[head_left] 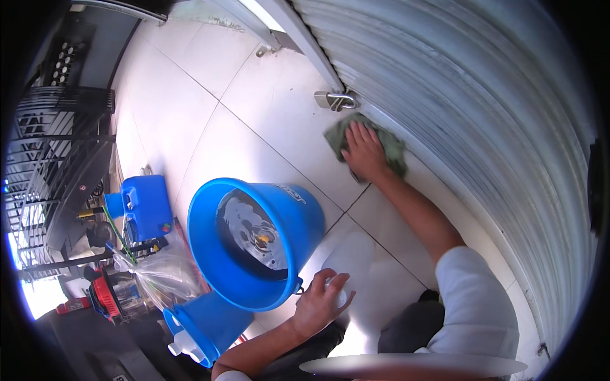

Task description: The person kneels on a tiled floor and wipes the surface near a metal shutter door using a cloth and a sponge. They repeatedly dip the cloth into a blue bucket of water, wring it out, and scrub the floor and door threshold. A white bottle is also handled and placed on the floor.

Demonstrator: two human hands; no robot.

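The right grip (pixel 366 152), fingers extended, lies flat on the green cloth (pixel 394 149) beneath it on the tiled floor (pixel 267 120); the left grip (pixel 322 302) curls around a pale container (pixel 344 298).

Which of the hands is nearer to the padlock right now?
Right. The right hand presses on the green cloth, close below the padlock in the picture; the left hand is much farther away, lower down beside the large blue bucket.
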